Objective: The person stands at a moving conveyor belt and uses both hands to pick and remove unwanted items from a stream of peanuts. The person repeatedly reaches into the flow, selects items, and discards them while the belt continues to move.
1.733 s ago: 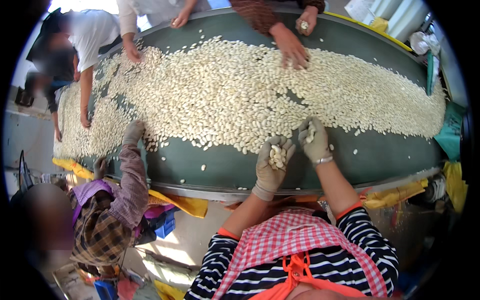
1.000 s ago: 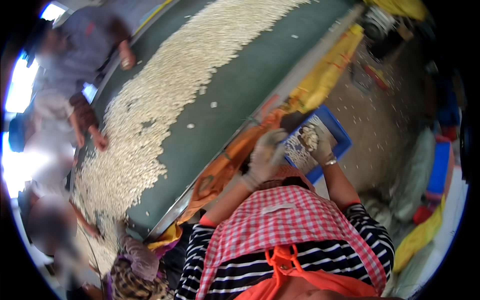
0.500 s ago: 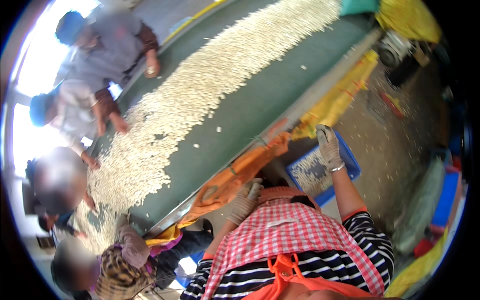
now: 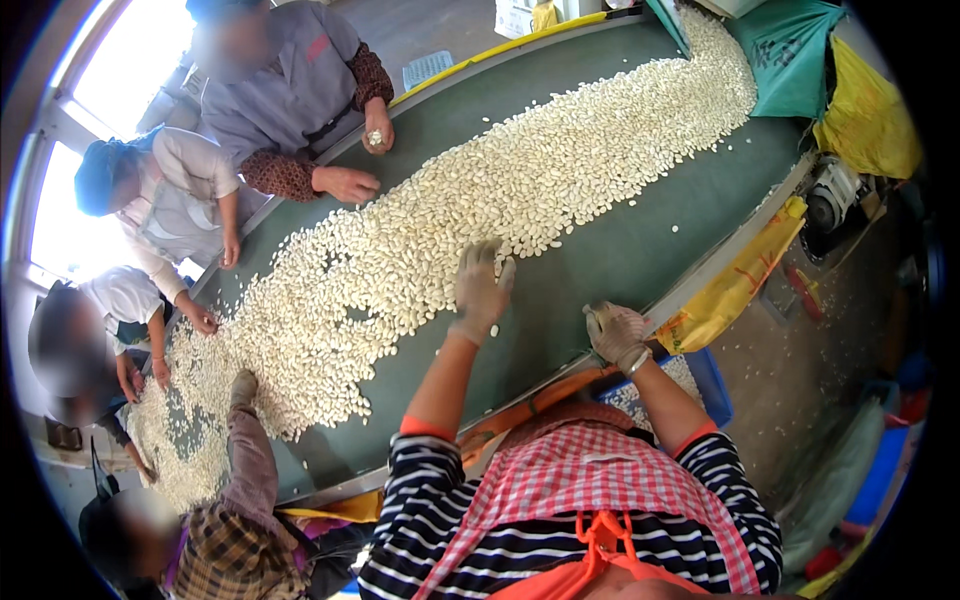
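Note:
A broad band of large white beans (image 4: pixel 470 190) runs diagonally along a dark green belt table (image 4: pixel 430 370). My left hand (image 4: pixel 483 292), in a pale glove, reaches over the belt to the near edge of the beans. Its fingers are stretched, with the thumb apart. Close to the wrist lies a loose bean (image 4: pixel 494 330). My right hand (image 4: pixel 617 336), also gloved, is over the near rim of the table with its fingers curled in. What it holds, if anything, is hidden.
Below my right forearm stands a blue crate (image 4: pixel 708 385) with beans in it. A green sack (image 4: pixel 785 60) lies at the belt's far right end. Yellow sheeting (image 4: pixel 735 300) hangs along the near rim. Several co-workers line the far side; another person's gloved hand (image 4: pixel 243 388) is at my left.
My left hand has gone from beside my apron out to the beans and opened. My right hand has moved from above the blue crate to the table rim. The view has shifted.

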The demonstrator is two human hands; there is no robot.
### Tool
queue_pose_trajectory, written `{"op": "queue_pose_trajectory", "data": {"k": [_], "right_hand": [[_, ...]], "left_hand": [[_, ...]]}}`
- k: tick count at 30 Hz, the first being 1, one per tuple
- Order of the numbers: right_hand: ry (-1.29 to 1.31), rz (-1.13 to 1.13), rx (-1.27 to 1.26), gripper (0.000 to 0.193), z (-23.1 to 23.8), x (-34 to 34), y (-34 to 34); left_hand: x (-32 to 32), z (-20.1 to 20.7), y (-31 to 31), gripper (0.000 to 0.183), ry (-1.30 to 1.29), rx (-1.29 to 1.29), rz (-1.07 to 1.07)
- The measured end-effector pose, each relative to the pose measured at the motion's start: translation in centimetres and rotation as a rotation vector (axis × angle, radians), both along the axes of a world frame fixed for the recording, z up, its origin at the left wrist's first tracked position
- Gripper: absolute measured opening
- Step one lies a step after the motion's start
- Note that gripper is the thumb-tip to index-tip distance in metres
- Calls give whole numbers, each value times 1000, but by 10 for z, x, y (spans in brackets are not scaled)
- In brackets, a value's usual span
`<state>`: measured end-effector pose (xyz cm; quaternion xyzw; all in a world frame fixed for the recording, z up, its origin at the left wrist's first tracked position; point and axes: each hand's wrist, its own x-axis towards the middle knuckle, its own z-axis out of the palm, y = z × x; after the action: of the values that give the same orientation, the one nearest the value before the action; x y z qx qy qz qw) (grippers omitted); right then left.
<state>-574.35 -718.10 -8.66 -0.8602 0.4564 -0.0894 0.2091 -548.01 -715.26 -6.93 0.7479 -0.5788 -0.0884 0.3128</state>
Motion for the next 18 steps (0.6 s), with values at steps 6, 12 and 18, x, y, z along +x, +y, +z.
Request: {"op": "queue_pose_trajectory", "data": {"k": [6,12,18], "right_hand": [[65,-24,48,27,-7,-8,-17],[58,-19,179,27,-6,-19,-35],[-158,63,-73,26,-8,7,-110]], "left_hand": [[16,10,-135,57,-473,274,-50],[64,-19,-137,58,-428,576,45],[84,-36,4,57,-399,480,220]]}}
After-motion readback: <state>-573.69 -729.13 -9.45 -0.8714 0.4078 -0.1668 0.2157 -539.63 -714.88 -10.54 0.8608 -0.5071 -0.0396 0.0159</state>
